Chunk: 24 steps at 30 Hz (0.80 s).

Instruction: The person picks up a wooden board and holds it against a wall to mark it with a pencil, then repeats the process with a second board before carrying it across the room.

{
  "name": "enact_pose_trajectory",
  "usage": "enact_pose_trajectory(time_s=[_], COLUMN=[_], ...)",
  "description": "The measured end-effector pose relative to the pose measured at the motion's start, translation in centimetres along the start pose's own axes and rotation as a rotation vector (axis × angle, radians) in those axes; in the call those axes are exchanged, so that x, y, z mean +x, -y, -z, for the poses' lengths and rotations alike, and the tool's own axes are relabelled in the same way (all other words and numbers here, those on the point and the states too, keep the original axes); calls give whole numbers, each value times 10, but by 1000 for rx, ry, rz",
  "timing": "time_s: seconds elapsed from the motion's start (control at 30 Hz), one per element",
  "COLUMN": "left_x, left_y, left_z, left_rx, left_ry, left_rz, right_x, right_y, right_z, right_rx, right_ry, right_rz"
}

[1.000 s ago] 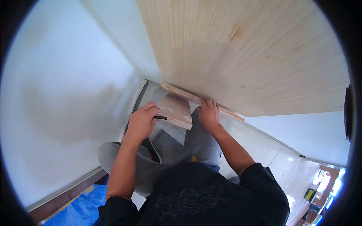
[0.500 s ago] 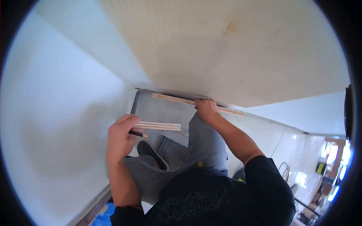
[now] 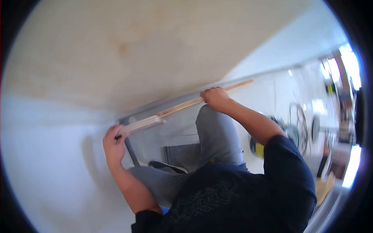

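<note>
My left hand (image 3: 114, 150), at the left by the wall, is closed around a short bundle of pale wood strips (image 3: 140, 124). The dark end of a pencil (image 3: 118, 137) pokes out from the same grip. A long thin wood strip (image 3: 181, 106) slants up to the right along the foot of the panel, and my right hand (image 3: 217, 99) is wrapped over it above my knee. In this view the bundle's far end overlaps the long strip's left end. Motion blurs the bundle and the left fingers.
A large pale wood panel (image 3: 155, 50) rises in front, with white wall (image 3: 50, 163) at the left. Below lie a ribbed dark mat (image 3: 182, 156) and my shoe (image 3: 167, 167). Coiled cable (image 3: 299, 124) and a green-and-black machine (image 3: 257, 148) stand on the tiled floor at right.
My view has swung to the right. The bundle in my left hand has come up to the long strip's left end. That strip now slants upward to the right, still in my right hand.
</note>
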<state>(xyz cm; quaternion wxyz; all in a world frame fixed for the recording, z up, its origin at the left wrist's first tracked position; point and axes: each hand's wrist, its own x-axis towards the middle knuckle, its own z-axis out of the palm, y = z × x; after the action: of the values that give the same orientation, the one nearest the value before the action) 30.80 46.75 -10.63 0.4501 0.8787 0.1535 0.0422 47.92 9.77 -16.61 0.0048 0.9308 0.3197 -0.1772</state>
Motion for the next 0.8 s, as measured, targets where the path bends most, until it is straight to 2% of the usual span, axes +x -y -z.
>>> enact_pose_trajectory(time_s=[0.03,0.07,0.13,0.2,0.27,0.3,0.37,0.4,0.5,0.53,0.6,0.7,0.77,0.8], left_x=[7,24,34,45,72,95,115,104,86,105,72,24,17,2], left_y=[6,81,114,151,165,217,204,186,184,183,155,92,53,50], left_z=[-1,-23,-30,-35,-39,-57,-61,-63,-63,-61,-48,-13,-7,2], left_rx=[48,75,80,66,172,93,74,103,208,269,392,273,123,176], left_ry=[1,32,49,42,181,232,251,235,34,-66,-254,-102,49,88], left_rz=[30,106,144,32,31,93,110,105,-82,-86,-89,73,379,215], right_x=[-5,21,5,-11,-14,16,2,-28,-82,-70,-119,-199,-223,-251], right_y=[-9,-5,-13,-19,-28,-17,-22,-29,-32,-36,-36,-45,-60,-63], right_z=[-9,-59,-64,-61,-47,-64,-32,-13,43,59,93,162,194,212], right_rx=[8,0,14,23,14,1,10,14,37,52,91,248,340,388], right_ry=[-2,92,98,57,65,116,-5,-76,-139,-182,-251,-338,-377,-400], right_rz=[-49,-82,-110,-135,-155,-153,-156,-144,-187,-200,-230,-308,-401,-448])
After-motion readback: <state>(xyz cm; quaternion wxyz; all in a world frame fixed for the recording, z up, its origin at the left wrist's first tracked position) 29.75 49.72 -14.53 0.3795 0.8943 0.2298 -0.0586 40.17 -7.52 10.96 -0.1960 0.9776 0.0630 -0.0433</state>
